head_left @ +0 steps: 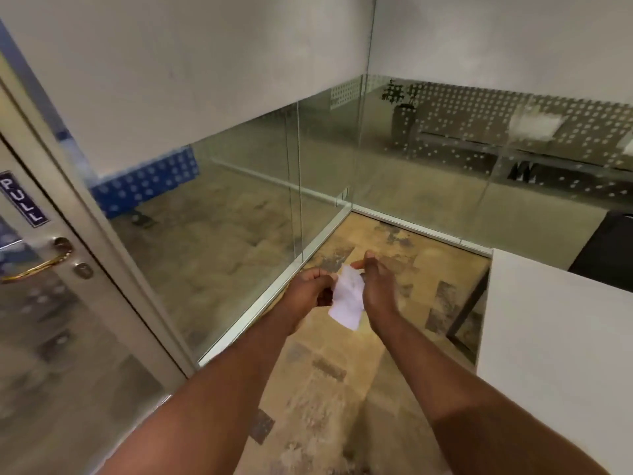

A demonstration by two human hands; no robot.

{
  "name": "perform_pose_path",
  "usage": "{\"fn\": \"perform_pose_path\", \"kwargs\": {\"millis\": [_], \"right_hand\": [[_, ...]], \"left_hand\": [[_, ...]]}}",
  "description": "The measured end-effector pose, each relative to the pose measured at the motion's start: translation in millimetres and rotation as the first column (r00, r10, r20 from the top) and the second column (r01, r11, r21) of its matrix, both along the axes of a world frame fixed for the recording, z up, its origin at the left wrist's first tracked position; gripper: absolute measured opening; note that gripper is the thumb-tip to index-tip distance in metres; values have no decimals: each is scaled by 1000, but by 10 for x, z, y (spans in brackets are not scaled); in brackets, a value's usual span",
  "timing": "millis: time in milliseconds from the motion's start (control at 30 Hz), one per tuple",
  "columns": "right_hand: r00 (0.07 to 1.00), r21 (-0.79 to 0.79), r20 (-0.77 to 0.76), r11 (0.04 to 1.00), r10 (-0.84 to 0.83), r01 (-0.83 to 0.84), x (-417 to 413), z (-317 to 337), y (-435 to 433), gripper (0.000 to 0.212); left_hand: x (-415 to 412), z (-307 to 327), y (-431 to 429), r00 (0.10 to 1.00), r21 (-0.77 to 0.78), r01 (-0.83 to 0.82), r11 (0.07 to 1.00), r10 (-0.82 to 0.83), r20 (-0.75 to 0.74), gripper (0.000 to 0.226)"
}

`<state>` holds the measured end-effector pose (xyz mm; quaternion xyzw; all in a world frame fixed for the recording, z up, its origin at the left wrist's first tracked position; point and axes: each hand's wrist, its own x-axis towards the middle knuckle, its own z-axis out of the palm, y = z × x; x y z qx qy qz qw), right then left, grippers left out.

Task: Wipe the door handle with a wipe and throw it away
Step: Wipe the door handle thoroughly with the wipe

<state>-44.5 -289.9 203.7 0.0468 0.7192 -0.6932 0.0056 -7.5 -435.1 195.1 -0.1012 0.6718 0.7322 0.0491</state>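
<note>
A small white wipe (348, 296) hangs between both hands in the middle of the view, above the floor. My left hand (310, 292) pinches its upper left edge. My right hand (376, 286) touches its right side, fingers curved around the top corner. The gold door handle (37, 265) sits at the far left on a glass door, well away from both hands. Beside the lever is a round keyhole (83, 270), and a blue PULL sign (23, 199) is above it.
A glass partition (239, 214) with a metal floor rail (274, 296) runs from the door frame (113, 269) to a corner ahead. A white table (555, 337) with a dark leg stands at the right. The floor (335, 389) is patchy brown tile.
</note>
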Motion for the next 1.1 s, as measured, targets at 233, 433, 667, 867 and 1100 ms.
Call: {"fn": "perform_pose_path", "kwargs": {"millis": [233, 433, 667, 867, 1100], "right_hand": [[913, 86, 3, 910, 407, -406, 132, 75, -1187, 48], [816, 19, 8, 815, 579, -579, 370, 134, -2168, 17], [586, -115, 124, 598, 801, -793, 479, 190, -3052, 17], [493, -344, 138, 508, 859, -789, 378, 181, -4090, 44], [500, -416, 77, 483, 863, -770, 172, 235, -5141, 16]], "left_hand": [[161, 179, -1286, 963, -21, -269, 963, 267, -45, 25], [511, 327, -2315, 861, -195, -507, 839, 487, -146, 26], [834, 274, -3179, 812, -380, -580, 721, 550, -195, 16], [1126, 134, -3830, 775, -549, -590, 592, 605, -181, 22], [1399, 348, -4665, 698, -824, -489, 285, 695, -174, 15]]}}
